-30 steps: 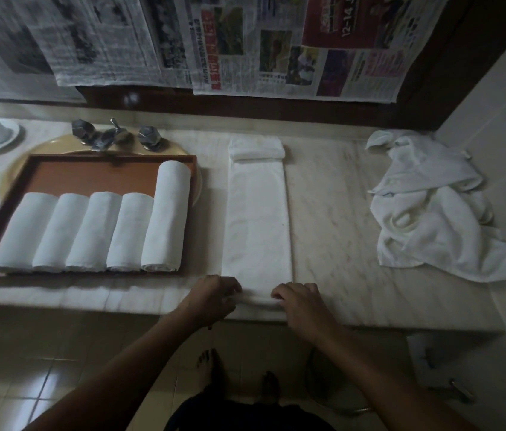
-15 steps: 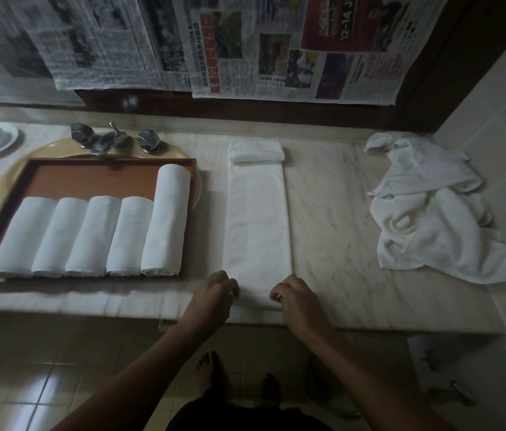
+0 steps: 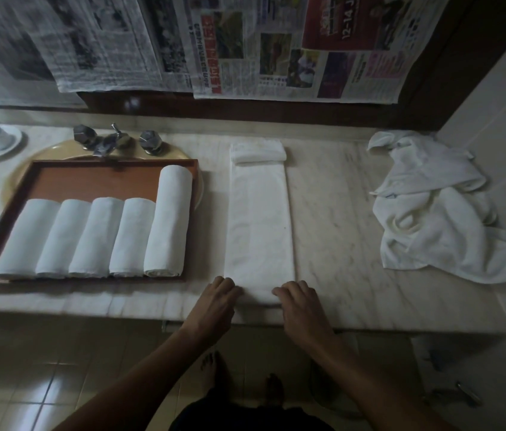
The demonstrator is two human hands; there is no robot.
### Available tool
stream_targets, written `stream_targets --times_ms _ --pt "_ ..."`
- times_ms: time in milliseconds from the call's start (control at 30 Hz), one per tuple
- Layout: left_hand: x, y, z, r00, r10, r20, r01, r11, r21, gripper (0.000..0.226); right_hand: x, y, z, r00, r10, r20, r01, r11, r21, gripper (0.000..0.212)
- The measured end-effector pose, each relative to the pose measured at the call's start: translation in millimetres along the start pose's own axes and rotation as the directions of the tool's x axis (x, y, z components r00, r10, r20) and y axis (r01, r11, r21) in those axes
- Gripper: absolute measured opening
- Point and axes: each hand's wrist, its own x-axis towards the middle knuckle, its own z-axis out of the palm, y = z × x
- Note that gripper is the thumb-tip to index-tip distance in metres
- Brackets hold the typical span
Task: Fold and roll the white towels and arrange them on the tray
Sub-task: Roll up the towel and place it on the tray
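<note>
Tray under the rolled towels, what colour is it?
The tray is reddish-brown, like wood; the head view shows it best.

matt white cloth towels, a smooth wooden tray, veined marble counter, shiny metal taps.

Left hand: moved slightly forward, away from the counter's near edge, fingers curled on the roll's left end.
Right hand: advanced the same way.
Towel strip: near end rolled further, flat part became shorter.
</note>
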Motion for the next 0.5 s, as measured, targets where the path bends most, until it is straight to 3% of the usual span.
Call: stream_targets --times_ms 67,200,367,500 --pt "0.8 -1.5 -5.9 1.0 -0.015 0.001 0.015 0.998 -0.057 0.043 1.1 1.3 -5.1 0.999 0.031 0.037 -0.031 0.999 0.012 0.042" --pt "-2.7 -4.6 -18.0 0.98 -0.198 0.023 0.196 0.931 -0.309 0.032 0.6 9.9 -11.5 0.991 0.073 0.115 -0.086 0.99 0.111 0.024" --pt "1.5 -15.5 -24.3 0.865 -0.474 0.163 0.473 0.665 -0.578 0.02 2.9 18.7 -17.7 0.966 0.228 0.125 -0.258 0.904 0.341 0.017" --pt "5.5 -17.7 -25.0 0.758 -0.592 0.272 0.594 0.456 -0.663 0.016 11.3 18.8 -14.1 0.955 0.289 0.062 -0.292 0.89 0.349 0.01"
